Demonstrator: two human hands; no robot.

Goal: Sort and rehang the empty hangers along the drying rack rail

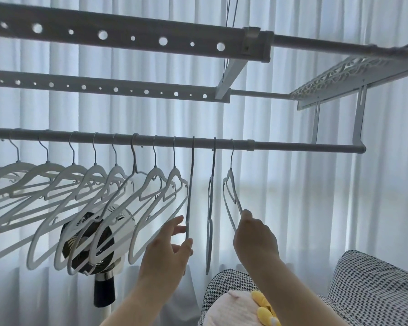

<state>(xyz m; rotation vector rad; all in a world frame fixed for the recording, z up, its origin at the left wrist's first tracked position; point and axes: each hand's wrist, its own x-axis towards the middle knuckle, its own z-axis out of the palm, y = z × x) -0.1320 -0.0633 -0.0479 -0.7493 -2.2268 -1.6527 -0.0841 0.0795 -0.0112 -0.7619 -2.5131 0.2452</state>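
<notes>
Left hand [167, 252] pinches the lower end of the edge-on hanger [190, 184]. Right hand [254, 236] curls round the rightmost hanger [230, 184], fingertips hidden. Both hang hooked on the rail [304, 147], right of the white hanger row [94, 175]. Risk: a sideways tug unhooks one, or tangles the middle hanger [211, 208] between them.

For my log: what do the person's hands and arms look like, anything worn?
The left hand and right hand are bare: no gloves, rings or watch visible. The left forearm and right forearm are bare too, with no sleeve in view.
</notes>
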